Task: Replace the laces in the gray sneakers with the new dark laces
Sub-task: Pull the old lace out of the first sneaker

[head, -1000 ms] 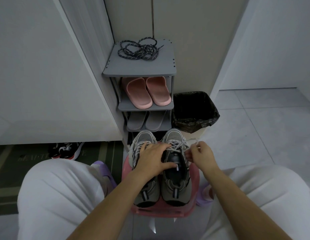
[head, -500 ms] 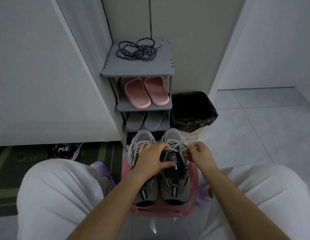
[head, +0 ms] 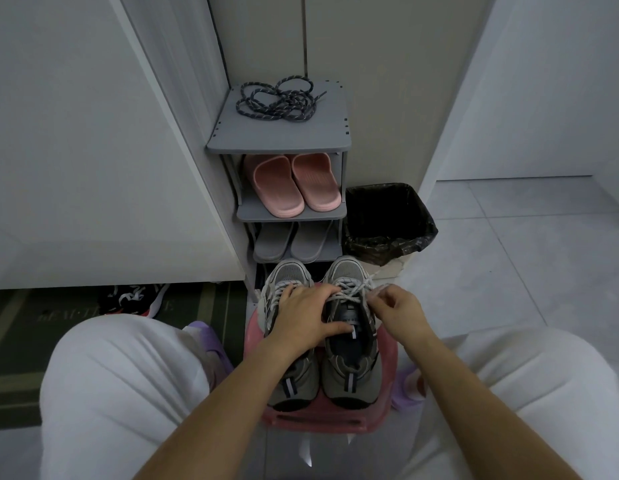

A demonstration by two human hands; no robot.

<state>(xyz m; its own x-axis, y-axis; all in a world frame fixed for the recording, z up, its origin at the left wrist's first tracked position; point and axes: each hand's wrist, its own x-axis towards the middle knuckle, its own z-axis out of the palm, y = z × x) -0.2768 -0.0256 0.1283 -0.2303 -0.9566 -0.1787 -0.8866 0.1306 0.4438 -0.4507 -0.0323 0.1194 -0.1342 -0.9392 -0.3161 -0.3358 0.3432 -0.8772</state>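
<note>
Right fingers (head: pixel 376 299): curled together, pinching the pale lace (head: pixel 349 289) at the right edge of the right sneaker (head: pixel 349 372).
Right hand (head: pixel 400 311): just right of that shoe, level with its upper eyelets.
Left fingers (head: pixel 320 292): spread and fairly straight, lying flat and gripping nothing. The thumb reaches onto the right sneaker's tongue.
Left hand (head: pixel 301 317): pressing down across the left sneaker (head: pixel 287 273) and onto the inner edge of the right one, steadying the pair.
Sneakers: side by side, toes far, on a pink stool (head: pixel 315 422) between the knees. Both have pale laces through the eyelets.
Dark laces (head: pixel 277 102): a loose tangle on top of the gray shoe rack (head: pixel 284 138), far from both hands.
Step in hand: judged to be undoing the old lace on the right sneaker, early in the task.
Next move: likely drawing the pale lace out eyelet by eyelet. This calls for a firm pinch and a pull along the eyelet line while the left hand holds the shoe down.
Also present: pink slippers (head: pixel 294 185) on the rack; lined bin (head: pixel 387 220) to its right.
</note>
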